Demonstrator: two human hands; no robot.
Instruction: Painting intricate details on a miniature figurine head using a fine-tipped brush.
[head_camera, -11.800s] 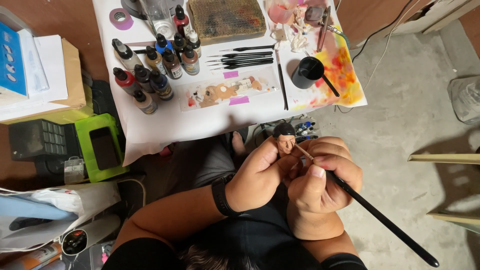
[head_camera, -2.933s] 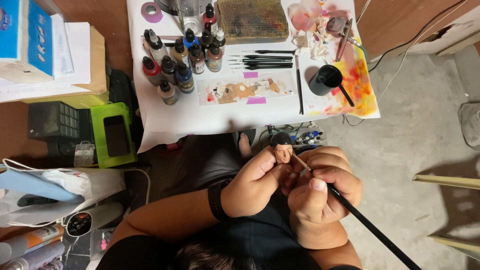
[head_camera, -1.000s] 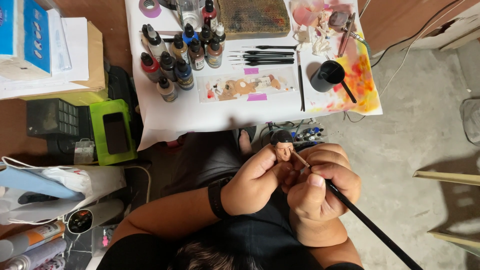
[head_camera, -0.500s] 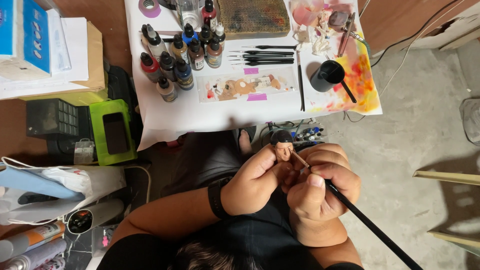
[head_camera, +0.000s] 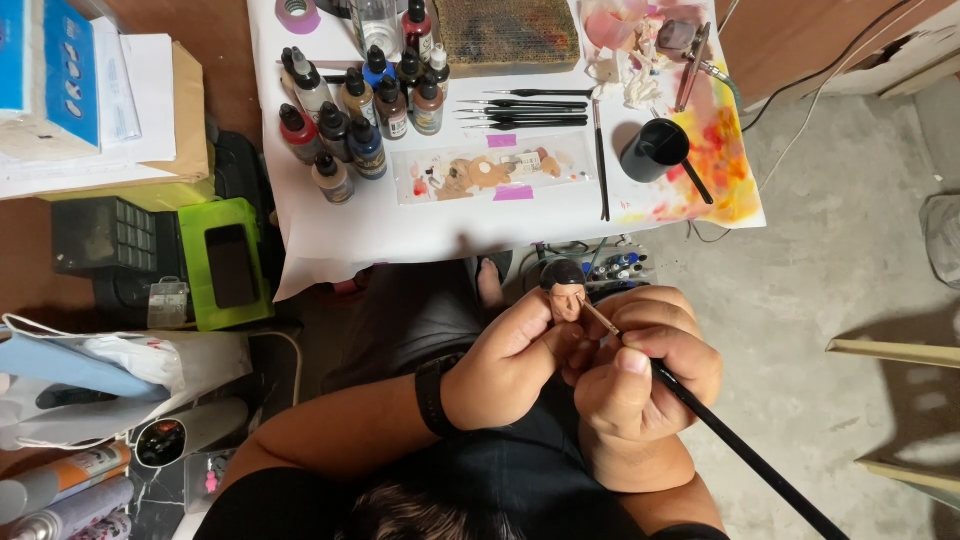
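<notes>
Holding a small figure head (head_camera: 564, 296) over our lap, our left hand (head_camera: 510, 362) pinches it, seemingly from below; our right hand (head_camera: 640, 375) closes on a black brush (head_camera: 740, 452), tip touching its face. Paint bottles (head_camera: 345, 105) stand on white paper beyond.

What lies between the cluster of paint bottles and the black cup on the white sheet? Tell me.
In the head view, between the paint bottles and the black cup lie a clear paint-smeared palette strip and a row of black brushes.

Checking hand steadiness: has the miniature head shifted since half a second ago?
No. The miniature head sits in the same spot below the white paper's edge, left hand holding it.
</notes>
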